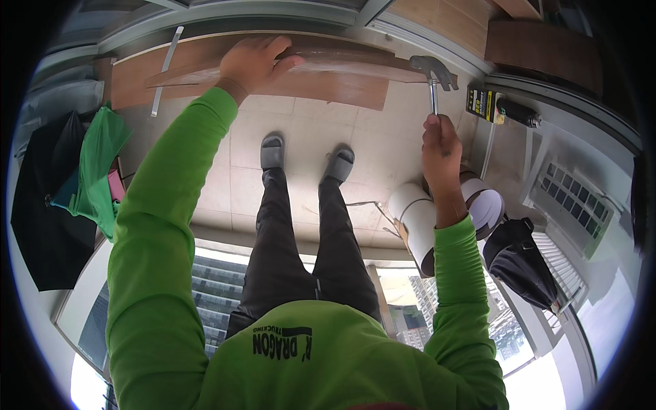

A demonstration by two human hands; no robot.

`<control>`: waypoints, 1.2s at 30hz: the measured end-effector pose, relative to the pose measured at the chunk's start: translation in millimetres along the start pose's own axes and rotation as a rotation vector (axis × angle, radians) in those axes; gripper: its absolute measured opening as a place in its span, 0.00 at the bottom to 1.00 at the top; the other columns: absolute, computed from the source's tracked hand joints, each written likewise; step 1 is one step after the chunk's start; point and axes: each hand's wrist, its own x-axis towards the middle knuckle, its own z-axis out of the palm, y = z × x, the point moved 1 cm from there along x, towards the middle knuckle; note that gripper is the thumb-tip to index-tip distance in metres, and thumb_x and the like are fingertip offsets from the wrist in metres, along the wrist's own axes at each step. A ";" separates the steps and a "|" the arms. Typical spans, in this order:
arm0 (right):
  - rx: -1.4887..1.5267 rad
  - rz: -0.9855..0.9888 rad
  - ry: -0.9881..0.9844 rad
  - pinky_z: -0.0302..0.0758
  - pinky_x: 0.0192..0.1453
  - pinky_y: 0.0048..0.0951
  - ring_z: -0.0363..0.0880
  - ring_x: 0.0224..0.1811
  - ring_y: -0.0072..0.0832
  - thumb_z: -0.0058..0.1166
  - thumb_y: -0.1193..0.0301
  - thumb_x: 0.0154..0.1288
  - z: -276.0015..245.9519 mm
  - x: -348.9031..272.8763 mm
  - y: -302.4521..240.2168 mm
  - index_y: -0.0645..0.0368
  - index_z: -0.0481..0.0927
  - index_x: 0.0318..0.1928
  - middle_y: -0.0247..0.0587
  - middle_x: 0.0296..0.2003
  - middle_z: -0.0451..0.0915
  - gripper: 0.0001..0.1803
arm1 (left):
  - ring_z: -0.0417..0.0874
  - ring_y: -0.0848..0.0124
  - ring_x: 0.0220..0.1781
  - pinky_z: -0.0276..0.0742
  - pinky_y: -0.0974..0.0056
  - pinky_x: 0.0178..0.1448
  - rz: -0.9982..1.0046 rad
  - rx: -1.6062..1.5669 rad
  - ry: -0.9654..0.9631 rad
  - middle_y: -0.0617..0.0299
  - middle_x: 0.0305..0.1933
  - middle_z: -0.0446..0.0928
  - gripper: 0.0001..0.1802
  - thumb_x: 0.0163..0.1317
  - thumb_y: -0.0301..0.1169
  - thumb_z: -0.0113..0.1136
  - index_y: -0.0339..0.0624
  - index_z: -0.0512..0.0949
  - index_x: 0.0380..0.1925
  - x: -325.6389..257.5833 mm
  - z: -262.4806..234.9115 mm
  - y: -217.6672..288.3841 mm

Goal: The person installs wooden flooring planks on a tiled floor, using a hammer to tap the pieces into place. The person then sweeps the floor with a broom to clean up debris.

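I had the left hand curled over the edge of a long brown wood-grain board across the frame's top. At upper right, my right hand was wrapped around a silver-shafted, grey-headed claw hammer; I couldn't tell whether its head touched the board's end.

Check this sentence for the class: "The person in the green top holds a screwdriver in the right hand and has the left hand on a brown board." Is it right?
Not quite: the tool in the right hand is a claw hammer, not a screwdriver, as the head view shows. The left hand is indeed on a brown board.
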 end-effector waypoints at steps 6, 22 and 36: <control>-0.117 0.103 -0.060 0.66 0.30 0.31 0.62 0.23 0.23 0.46 0.62 0.78 4.9 9.1 -5.7 0.63 0.73 0.34 0.36 0.20 0.66 0.18 | 0.83 0.58 0.41 0.79 0.57 0.44 0.048 -0.053 0.016 0.60 0.39 0.84 0.21 0.63 0.53 0.61 0.48 0.80 0.42 2.2 -2.5 -10.3; -0.045 0.140 -0.126 0.60 0.27 0.23 0.59 0.23 0.15 0.45 0.60 0.78 48.6 7.6 -43.9 0.63 0.74 0.35 0.27 0.19 0.64 0.19 | 0.83 0.66 0.39 0.69 0.60 0.54 -0.240 -0.147 0.217 0.64 0.38 0.86 0.23 0.50 0.53 0.74 0.47 0.86 0.36 -48.1 -27.0 -54.2; -0.253 -0.081 -0.303 0.68 0.31 0.34 0.64 0.23 0.29 0.43 0.58 0.79 104.1 15.6 -91.4 0.62 0.72 0.34 0.42 0.20 0.69 0.20 | 0.82 0.65 0.44 0.68 0.60 0.59 -0.255 -0.116 0.239 0.65 0.37 0.85 0.25 0.52 0.57 0.69 0.46 0.86 0.35 -48.2 -31.6 -49.5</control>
